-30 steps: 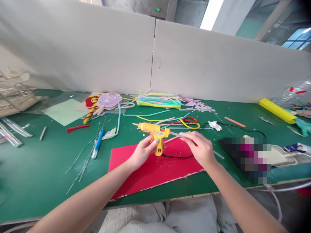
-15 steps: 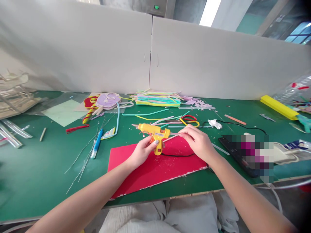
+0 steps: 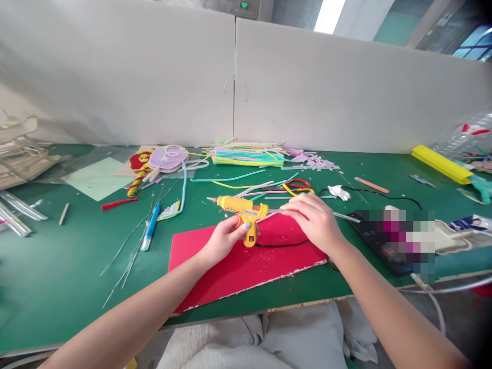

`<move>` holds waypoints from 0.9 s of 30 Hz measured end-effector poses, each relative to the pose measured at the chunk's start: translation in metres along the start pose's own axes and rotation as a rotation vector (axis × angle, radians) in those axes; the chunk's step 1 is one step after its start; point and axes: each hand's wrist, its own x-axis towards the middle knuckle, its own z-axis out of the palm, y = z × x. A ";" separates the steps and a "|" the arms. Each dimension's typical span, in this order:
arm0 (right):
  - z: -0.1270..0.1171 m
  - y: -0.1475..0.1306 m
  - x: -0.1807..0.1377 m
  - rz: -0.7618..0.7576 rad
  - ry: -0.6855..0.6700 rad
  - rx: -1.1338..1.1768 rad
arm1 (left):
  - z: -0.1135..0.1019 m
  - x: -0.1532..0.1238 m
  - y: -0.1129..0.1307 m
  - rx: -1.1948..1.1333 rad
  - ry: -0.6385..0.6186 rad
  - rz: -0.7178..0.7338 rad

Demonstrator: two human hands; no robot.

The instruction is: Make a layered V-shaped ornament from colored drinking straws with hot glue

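Observation:
My left hand (image 3: 226,237) is closed around the grip of a yellow hot glue gun (image 3: 240,206), whose nozzle points left above a red board (image 3: 215,279). Behind the gun, my right hand (image 3: 311,218) pinches a translucent glue stick (image 3: 347,217). One end of the stick meets the back of the gun, and the other sticks out to the right past my hand. How deep it sits inside the gun is hidden. A black cord (image 3: 282,246) runs across the board under my right hand. Red-and-yellow-handled scissors (image 3: 298,184) lie just beyond that hand.
Bundled pipe cleaners (image 3: 249,156) lie at the back of the green table (image 3: 69,287). A blue pen-like tool (image 3: 151,228) and thin wires are on the left. A purple round craft piece (image 3: 168,158) lies farther back. A black phone-like device (image 3: 378,246) is at the right.
The free end of the glue stick has swung upward, now closer in line with the gun. Both hands keep nearly the same places, and the view has shifted slightly.

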 end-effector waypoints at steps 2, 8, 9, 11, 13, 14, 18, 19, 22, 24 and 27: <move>0.000 0.000 0.000 -0.005 -0.020 0.001 | 0.000 0.000 -0.001 0.038 0.016 0.004; 0.002 0.001 0.000 0.005 -0.027 0.002 | 0.002 0.000 0.003 0.079 0.071 -0.024; 0.003 0.000 -0.002 0.014 -0.015 -0.018 | 0.002 0.000 0.003 0.054 0.071 -0.041; 0.006 -0.007 -0.005 0.063 0.052 -0.095 | 0.004 0.000 0.003 -0.014 0.075 -0.070; 0.009 -0.018 -0.011 0.158 0.186 -0.186 | 0.006 0.002 0.004 -0.083 0.090 -0.075; 0.011 -0.024 -0.014 0.204 0.267 -0.200 | 0.008 0.004 0.006 -0.107 0.101 -0.070; 0.016 -0.046 -0.022 0.314 0.403 -0.128 | 0.021 0.015 0.019 -0.120 0.170 -0.022; 0.018 -0.049 -0.022 0.350 0.373 -0.101 | 0.026 0.018 0.023 -0.108 0.183 -0.005; 0.023 -0.053 -0.022 0.467 0.253 0.006 | 0.041 0.026 0.034 -0.101 0.189 0.045; 0.027 -0.054 -0.021 0.528 0.201 0.116 | 0.049 0.031 0.037 -0.090 0.176 0.062; 0.029 -0.051 -0.021 0.608 0.158 0.274 | 0.056 0.034 0.034 0.012 0.171 0.070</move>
